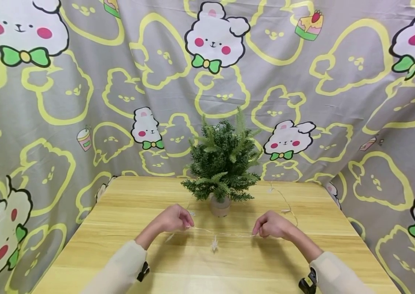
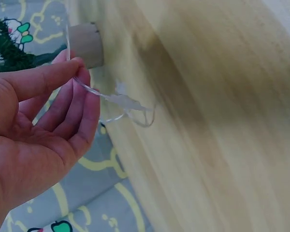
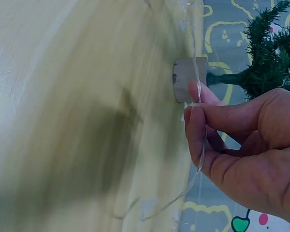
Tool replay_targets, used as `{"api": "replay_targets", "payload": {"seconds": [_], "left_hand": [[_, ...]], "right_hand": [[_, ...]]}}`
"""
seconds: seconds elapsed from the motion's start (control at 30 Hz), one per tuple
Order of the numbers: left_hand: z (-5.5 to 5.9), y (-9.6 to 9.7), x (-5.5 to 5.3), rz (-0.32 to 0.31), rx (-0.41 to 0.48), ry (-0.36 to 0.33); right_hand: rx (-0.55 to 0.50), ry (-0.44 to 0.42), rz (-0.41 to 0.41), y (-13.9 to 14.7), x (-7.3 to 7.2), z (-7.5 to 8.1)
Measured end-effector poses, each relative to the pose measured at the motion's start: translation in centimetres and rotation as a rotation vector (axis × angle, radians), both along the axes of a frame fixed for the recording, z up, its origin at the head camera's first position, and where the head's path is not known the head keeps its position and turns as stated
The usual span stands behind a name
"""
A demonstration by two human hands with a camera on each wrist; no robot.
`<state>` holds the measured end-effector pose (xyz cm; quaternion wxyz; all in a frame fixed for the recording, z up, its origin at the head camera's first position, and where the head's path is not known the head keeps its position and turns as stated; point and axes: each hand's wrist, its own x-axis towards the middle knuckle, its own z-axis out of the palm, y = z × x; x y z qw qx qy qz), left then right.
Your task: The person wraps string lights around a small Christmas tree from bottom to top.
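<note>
A clear string light (image 1: 237,235) is stretched between my two hands in front of a small artificial Christmas tree (image 1: 226,153). My left hand (image 1: 175,218) pinches the wire between thumb and fingertips, and a whitish, pointed ornament (image 2: 128,102) hangs near those fingers in the left wrist view. At the other end of the span, my right hand (image 1: 273,225) pinches the wire with thumb and forefinger. A translucent star-like ornament (image 1: 214,244) dangles midway between the hands. Behind the span stands the tree's round base (image 1: 220,207), upright on the table.
The wooden table (image 1: 148,265) reaches back to a grey curtain (image 1: 178,98) printed with cartoon rabbits. More of the wire (image 1: 291,208) trails over the table to the right of the tree and past its back edge.
</note>
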<state>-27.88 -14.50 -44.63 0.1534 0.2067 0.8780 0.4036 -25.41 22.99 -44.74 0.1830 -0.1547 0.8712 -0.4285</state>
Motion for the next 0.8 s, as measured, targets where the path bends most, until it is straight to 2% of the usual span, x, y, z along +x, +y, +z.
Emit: {"api": "replay_targets", "payload": {"seconds": [0.17, 0.37, 0.57, 0.67, 0.8], "left_hand": [[0.7, -0.3, -0.3, -0.041, -0.047, -0.004], [1.9, -0.8, -0.2, -0.095, -0.110, -0.025], [2.1, -1.5, 0.2, -0.105, -0.183, -0.065], [1.9, -1.9, 0.3, -0.086, -0.222, -0.104], [1.6, -2.4, 0.6, -0.051, -0.187, -0.254]], "right_hand": [[0.001, -0.030, 0.031, 0.5, 0.1, 0.9], [-0.040, -0.076, 0.021, 1.1, 0.2, 2.0], [-0.051, -0.072, 0.003, 1.5, 0.0, 2.7], [-0.068, -0.078, 0.003, 1.8, -0.1, 3.0], [-0.082, -0.092, 0.018, 2.1, -0.3, 3.4]]}}
